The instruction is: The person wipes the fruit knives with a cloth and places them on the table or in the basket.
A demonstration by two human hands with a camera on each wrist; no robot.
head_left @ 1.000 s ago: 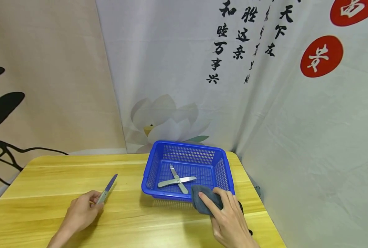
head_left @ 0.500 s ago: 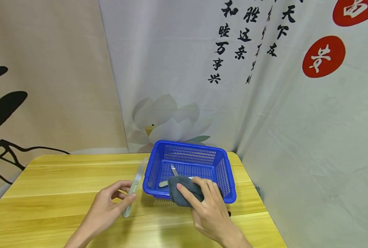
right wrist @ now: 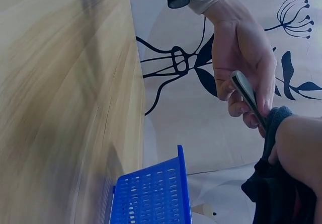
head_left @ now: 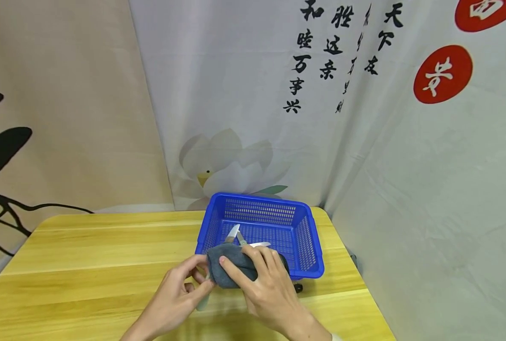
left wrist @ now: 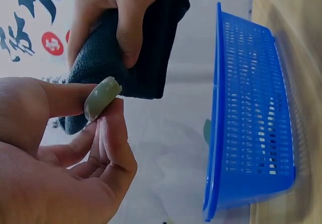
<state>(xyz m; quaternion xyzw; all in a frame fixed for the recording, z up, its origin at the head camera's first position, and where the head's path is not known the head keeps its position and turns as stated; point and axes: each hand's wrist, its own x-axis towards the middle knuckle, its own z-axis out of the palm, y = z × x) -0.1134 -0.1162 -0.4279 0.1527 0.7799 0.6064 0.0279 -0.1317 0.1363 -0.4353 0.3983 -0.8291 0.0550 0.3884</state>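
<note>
My left hand [head_left: 173, 296] pinches the pale green handle of a knife [head_left: 203, 303] between thumb and fingers. A folded dark grey cloth [head_left: 231, 272] is in my right hand [head_left: 267, 289], its fingers pressing it over the knife's blade. The blade tip shows beyond the cloth's far edge. In the left wrist view, the butt of the handle [left wrist: 103, 99] points toward the camera, with the cloth [left wrist: 146, 48] behind it. The right wrist view has the handle [right wrist: 244, 89] sticking out of the cloth. Both hands are above the table, at the near rim of the blue basket [head_left: 308, 246].
Inside the basket lie other knives, partly hidden by the cloth; one blade [head_left: 260, 244] shows. The basket stands near the back right of the wooden table [head_left: 86, 265]. Printed fabric curtains [head_left: 244, 94] hang close behind and to the right.
My left hand has carried the knife rightward from the left side of the table. My right hand has moved left with the cloth, which now covers part of the blade.
</note>
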